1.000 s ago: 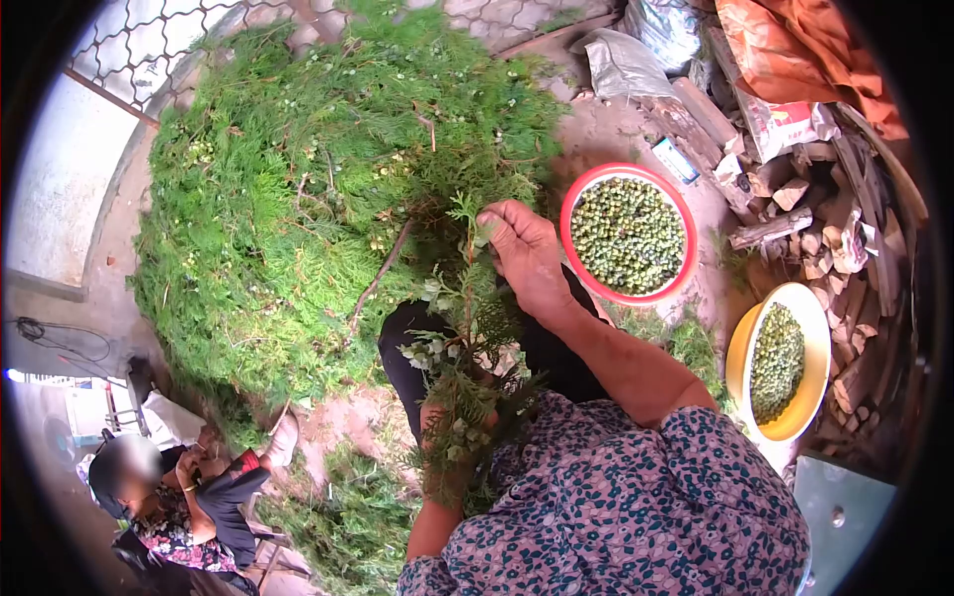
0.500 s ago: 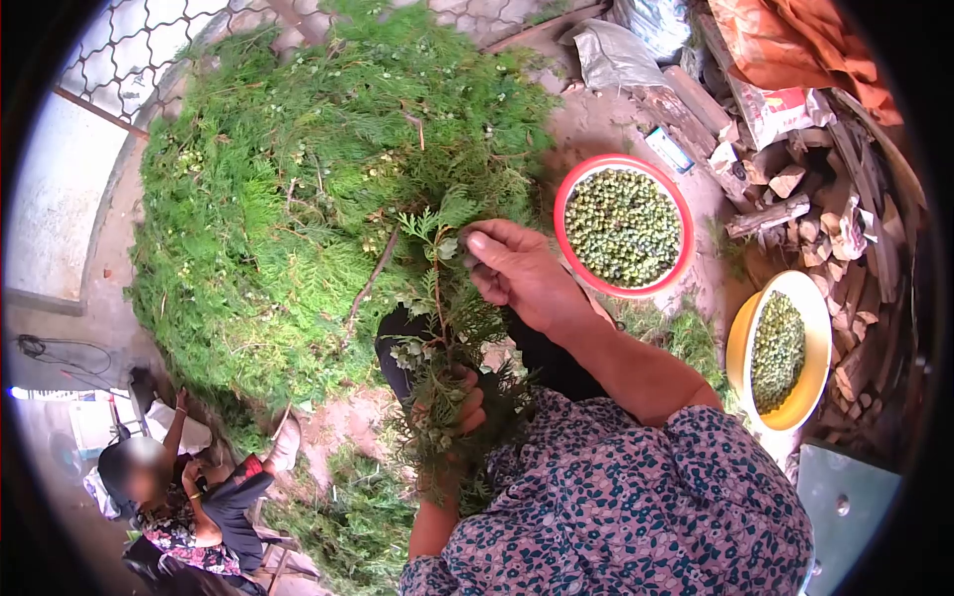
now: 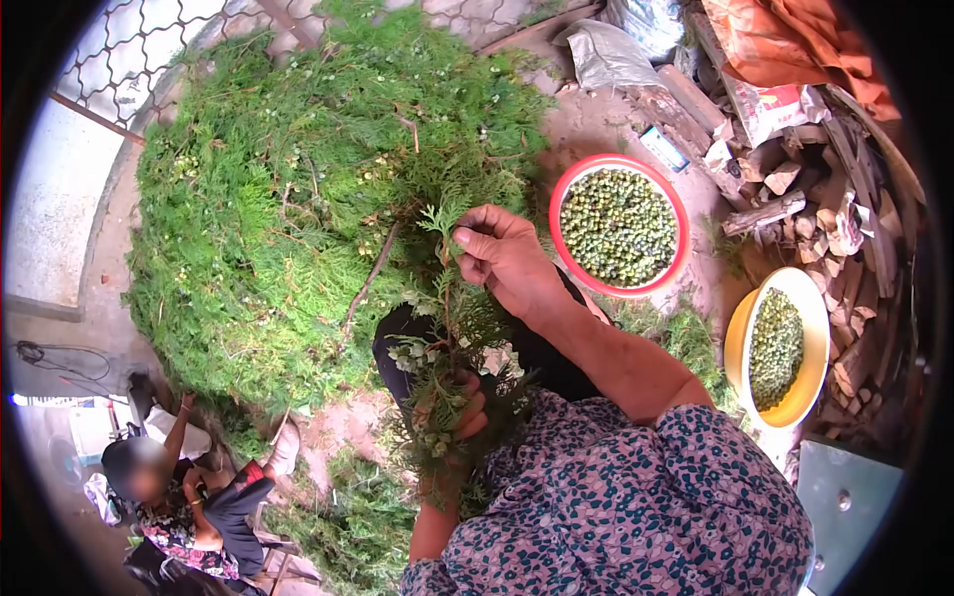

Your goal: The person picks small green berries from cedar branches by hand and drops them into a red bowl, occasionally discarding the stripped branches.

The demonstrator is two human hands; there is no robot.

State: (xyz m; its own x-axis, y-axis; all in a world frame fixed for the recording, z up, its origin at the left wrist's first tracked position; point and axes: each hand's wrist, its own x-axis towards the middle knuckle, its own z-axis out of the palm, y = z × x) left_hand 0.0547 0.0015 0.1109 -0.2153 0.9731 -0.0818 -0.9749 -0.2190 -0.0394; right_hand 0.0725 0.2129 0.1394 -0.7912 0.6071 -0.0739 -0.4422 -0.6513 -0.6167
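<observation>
My left hand (image 3: 471,409) is wrapped around the lower part of a leafy evergreen branch (image 3: 446,298), which stands upright in front of my lap. Scale-like foliage partly covers those fingers. Pale green seed cones (image 3: 415,353) cluster along the branch above that hand. Near the branch's top, my right hand (image 3: 505,260) has thumb and forefinger pinched together against the stem; whatever is between the fingertips is hidden. A large heap of cut evergreen branches (image 3: 268,228) lies just beyond both hands.
A red-rimmed basin (image 3: 556,214) of green cones stands to the right, with a yellow basin (image 3: 740,343) of cones nearer me. Split firewood (image 3: 785,179) is stacked at the far right. Another person (image 3: 214,507) sits at lower left. More cut greenery (image 3: 353,517) lies by my left arm.
My right hand has shifted slightly left and up along the branch tip. A pale cone that showed by its fingertips is out of sight. My left hand keeps its hold.
</observation>
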